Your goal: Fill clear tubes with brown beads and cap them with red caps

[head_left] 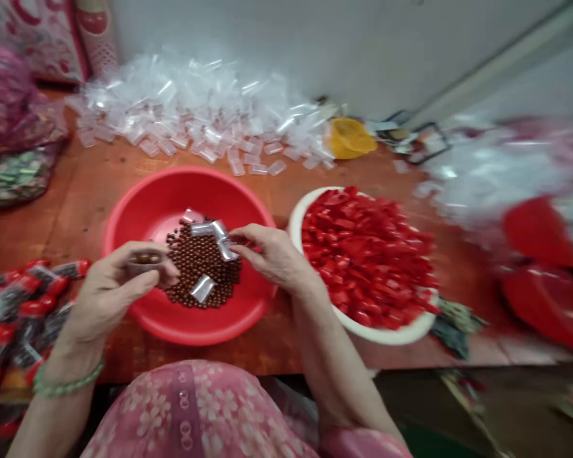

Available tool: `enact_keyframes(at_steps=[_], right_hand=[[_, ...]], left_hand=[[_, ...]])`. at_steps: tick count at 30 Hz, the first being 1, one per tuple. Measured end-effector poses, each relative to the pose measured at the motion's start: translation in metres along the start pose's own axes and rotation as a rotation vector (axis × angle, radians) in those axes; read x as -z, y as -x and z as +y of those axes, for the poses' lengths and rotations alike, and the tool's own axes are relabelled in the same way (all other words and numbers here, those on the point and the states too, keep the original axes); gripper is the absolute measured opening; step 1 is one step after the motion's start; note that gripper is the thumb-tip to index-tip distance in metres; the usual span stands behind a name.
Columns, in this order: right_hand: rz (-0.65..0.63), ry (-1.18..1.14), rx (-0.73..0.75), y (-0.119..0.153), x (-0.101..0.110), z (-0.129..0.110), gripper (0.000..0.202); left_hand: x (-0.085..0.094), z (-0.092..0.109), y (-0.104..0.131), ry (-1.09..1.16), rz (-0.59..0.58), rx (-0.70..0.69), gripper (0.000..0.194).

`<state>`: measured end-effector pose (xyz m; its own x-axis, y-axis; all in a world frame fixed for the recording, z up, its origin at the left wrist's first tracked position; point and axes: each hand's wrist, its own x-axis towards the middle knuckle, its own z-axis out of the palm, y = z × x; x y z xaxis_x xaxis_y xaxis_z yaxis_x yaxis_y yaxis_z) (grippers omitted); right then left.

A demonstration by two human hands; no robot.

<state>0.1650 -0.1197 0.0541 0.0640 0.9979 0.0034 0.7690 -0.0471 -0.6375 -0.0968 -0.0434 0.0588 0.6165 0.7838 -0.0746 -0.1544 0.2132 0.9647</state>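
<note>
My left hand (119, 283) is closed around a small clear plastic container (146, 258), tilted so that its mouth shows brown balls inside. It is above the left rim of a red basin (134, 216). Brown beads or balls (200, 261) lie heaped in the basin, with several small clear containers (203, 288) on top. Over the basin's right side, my right hand (272, 254) has its thumb and fingers pinched at a clear container (226, 249). Whether anything else is between those fingers is hidden.
A white bowl of red plastic caps (367, 261) stands right of the basin. Clear containers (195, 114) are piled along the wall, beside a yellow scoop-like piece (351, 138). Filled red-capped tubes (28, 312) lie at left, below a pink bag (14, 108). Red dishes (549, 299) sit far right.
</note>
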Motion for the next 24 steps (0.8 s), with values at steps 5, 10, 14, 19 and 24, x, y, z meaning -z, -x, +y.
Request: enact_keyframes(at_steps=[5, 10, 14, 19, 24], right_hand=[[0.239, 0.099, -0.066, 0.033, 0.03, 0.005, 0.019], [0.363, 0.439, -0.436, 0.068, 0.072, 0.06, 0.026], [0.162, 0.488, -0.437, 0.072, 0.082, 0.086, 0.021], [-0.013, 0.539, -0.389, 0.061, 0.072, 0.091, 0.021], [-0.124, 0.65, -0.342, 0.052, 0.064, 0.1, 0.018]], left_hand=[[-0.012, 0.008, -0.002, -0.05, 0.157, 0.069, 0.019], [-0.027, 0.002, -0.005, -0.128, 0.183, 0.148, 0.024], [-0.033, -0.01, -0.012, -0.126, 0.122, 0.163, 0.032], [-0.047, -0.024, -0.017, 0.058, -0.009, 0.177, 0.027], [-0.051, -0.027, -0.014, 0.197, -0.09, 0.213, 0.032]])
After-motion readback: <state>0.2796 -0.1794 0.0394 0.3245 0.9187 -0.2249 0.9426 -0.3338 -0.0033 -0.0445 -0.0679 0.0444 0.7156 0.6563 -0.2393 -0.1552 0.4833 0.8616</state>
